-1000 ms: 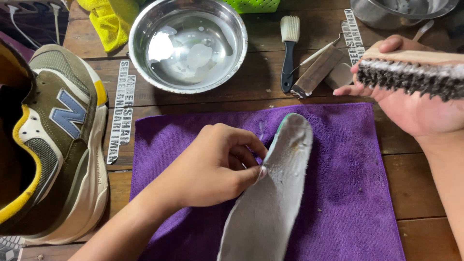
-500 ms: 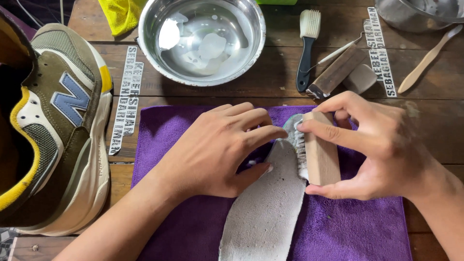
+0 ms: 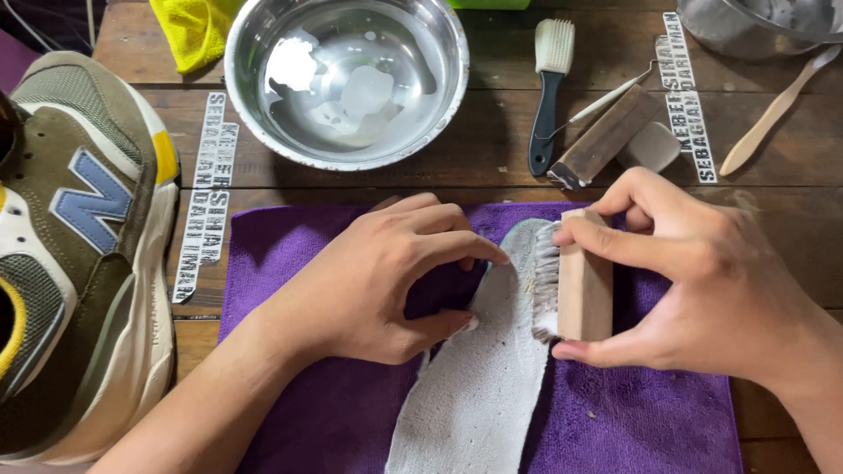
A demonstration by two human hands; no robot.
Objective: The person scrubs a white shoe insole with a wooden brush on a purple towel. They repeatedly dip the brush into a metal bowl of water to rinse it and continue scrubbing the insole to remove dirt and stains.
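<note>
Pinning the pale grey foam shoe insole [image 3: 479, 377] down, the left hand [image 3: 378, 285] sat flat on its left edge, fingers stretched forward, index tip and thumb tip both touching the insole. Not a pinch, more a press-hold.

The right hand [image 3: 702, 290] was closed around a rectangular light wooden scrub brush [image 3: 584, 276], thumb on its near end, fingers hooked over the far end. Brush was turned on its side, pale bristles facing left and pressed against the insole's right edge near the toe.

Insole lay lengthwise on a purple microfibre towel [image 3: 290, 254], toe pointing away from the person, heel running out of the bottom of the view. Small dark specks showed on its surface. Towel was spread on a dark brown wooden plank table [image 3: 492, 180].

Left of the towel: an olive, cream and yellow sneaker [image 3: 79, 263] on its side, partly cut off by the edge.

Behind the towel: a round stainless steel bowl [image 3: 347, 79] with shallow water and some foam. Yellow cloth [image 3: 193, 31] just beyond it at the top left.

Right of the bowl: a black-handled brush with white bristles [image 3: 549, 92], a dark wooden block brush [image 3: 606, 136] lying at an angle, a small whitish eraser-like block [image 3: 650, 147] touching it. Further right, a slim wooden-handled tool [image 3: 773, 110], its head out of view. Second metal bowl [image 3: 746, 26] at the top right corner, mostly cropped.
</note>
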